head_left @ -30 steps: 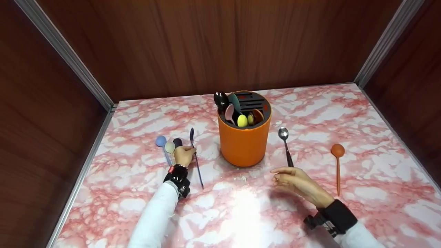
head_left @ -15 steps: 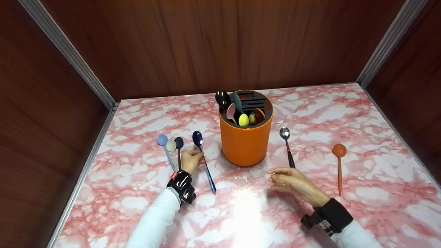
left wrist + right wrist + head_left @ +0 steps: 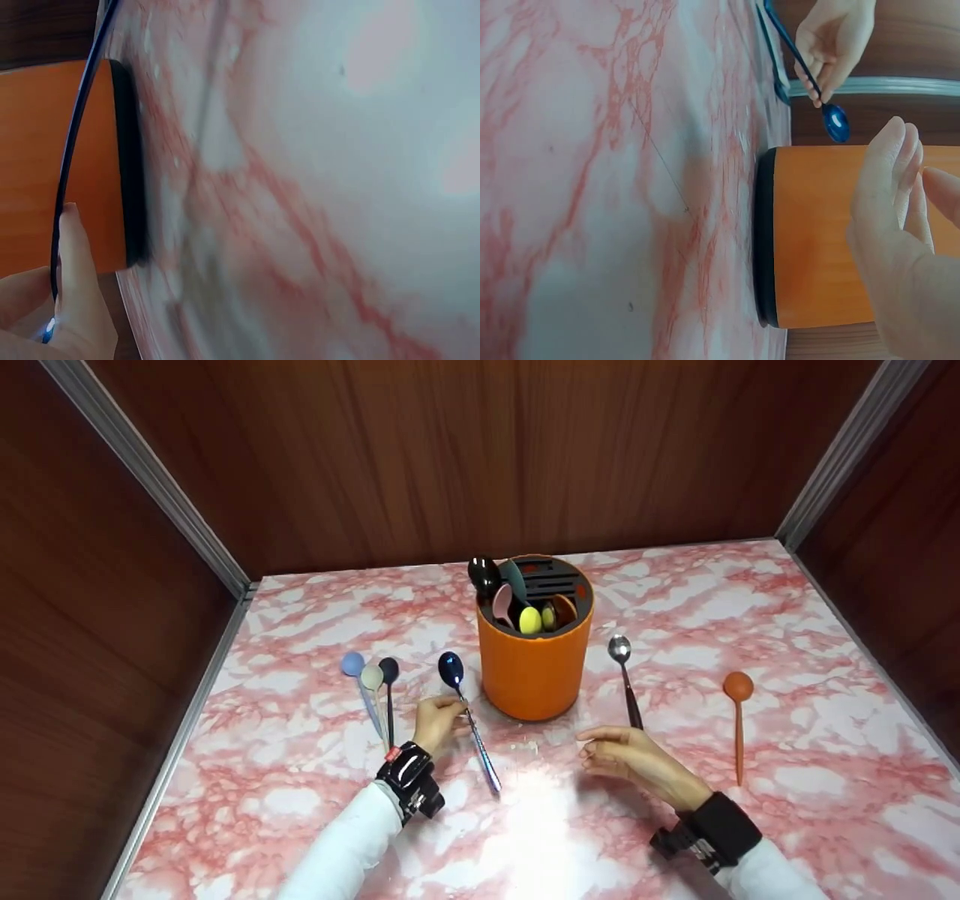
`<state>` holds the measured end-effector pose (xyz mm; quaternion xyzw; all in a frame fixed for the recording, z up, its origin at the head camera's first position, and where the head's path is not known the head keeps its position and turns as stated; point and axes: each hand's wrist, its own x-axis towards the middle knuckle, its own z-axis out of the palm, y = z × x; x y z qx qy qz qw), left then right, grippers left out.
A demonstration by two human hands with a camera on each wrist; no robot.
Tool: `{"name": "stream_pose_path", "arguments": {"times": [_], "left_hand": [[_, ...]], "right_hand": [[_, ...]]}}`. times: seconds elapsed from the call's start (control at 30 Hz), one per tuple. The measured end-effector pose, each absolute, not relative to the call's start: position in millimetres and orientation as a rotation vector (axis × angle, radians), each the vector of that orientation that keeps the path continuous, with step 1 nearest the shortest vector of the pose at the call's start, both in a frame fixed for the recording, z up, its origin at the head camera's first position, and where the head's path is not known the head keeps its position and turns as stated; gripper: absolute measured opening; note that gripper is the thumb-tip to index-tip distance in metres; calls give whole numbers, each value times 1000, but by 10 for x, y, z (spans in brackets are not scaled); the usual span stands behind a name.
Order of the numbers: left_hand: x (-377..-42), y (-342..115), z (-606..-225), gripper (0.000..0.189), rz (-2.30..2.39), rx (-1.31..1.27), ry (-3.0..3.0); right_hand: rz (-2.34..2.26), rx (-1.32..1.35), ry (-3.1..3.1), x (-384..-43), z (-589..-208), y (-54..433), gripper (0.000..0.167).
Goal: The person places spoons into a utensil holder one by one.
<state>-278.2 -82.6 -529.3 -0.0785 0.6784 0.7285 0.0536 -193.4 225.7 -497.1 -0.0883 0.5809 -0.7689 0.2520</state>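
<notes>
"Looking down from the head, what takes up the most room?"

"A pink and white marbled table [image 3: 697, 611]. On it an orange holder [image 3: 531, 682] stands upright, with several spoons in its slotted top [image 3: 551, 585]."

"And the hands?"

"The left hand [image 3: 437, 726] pinches a blue spoon [image 3: 480, 744] near the neck, between thumb and fingertips. The right hand [image 3: 637, 757] holds nothing; its fingers bend loosely, with a gap to the thumb."

"Where does the blue spoon lie?"

"Between the hands, just in front and left of the holder. Its bowl is at the far end, and the handle slants nearer and to the right. I'd judge that slant against the upright holder matters most, with the left hand much the nearer."

"Anything else lying about?"

"Three thin spoons [image 3: 372, 677] to the left; a steel spoon [image 3: 630, 694] and an orange spoon [image 3: 738, 688] to the right."

"What do the wrists add?"

"The right wrist view shows the shiny bowl and the pinch clearly. The left one gives the handle's thin edge, raised off the table, and the holder's black base [image 3: 131, 165]. Only the head view shows the slots."
</notes>
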Motion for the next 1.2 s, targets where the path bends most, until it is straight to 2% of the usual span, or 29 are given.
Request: {"name": "stream_pose_path", "arguments": {"times": [0.07, 0.17, 0.67, 1.03, 1.2], "left_hand": [[-2633, -746, -5034, 23, 2197, -322, 2025], [-2549, -686, -4935, 25, 2219, -351, 1968], [-2380, -461, -4923, 24, 2275, -384, 1827], [-2214, -354, -4860, 5, 2370, -350, 1746], [-2173, -325, -4848, 3, 2383, -353, 1723]], "right_hand": [[-2089, -254, 1566, -1934, -4980, 2255, 25], [-2082, -270, 1544, -1939, -4992, 2243, 25], [-2001, -357, 1515, -1955, -5026, 2133, 29], [-1938, -309, 1560, -1939, -5038, 2020, 37], [-1902, -277, 1580, -1920, -5071, 1948, 35]]}}
